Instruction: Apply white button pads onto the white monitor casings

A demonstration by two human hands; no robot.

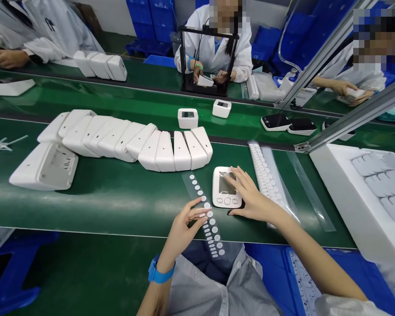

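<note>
Device (227,187): smooth white plastic casing, grey glossy screen window. Sticker strip (206,215): clear glossy film carrying white matt dots. Row of housings (131,140): white plastic, satin finish. Belt (118,202): green, smooth, slight sheen, probably rubberised. Frame rails (355,118): brushed aluminium. Tray (335,175): white foam, matt. Wristband (158,274): blue, smooth.

no readable text, white device (227,187) screen blank, button marks too small to read

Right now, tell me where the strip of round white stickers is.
Head view, lower centre: the sticker strip lies on the green belt, pinched by the left hand, just left of the white device.
</note>
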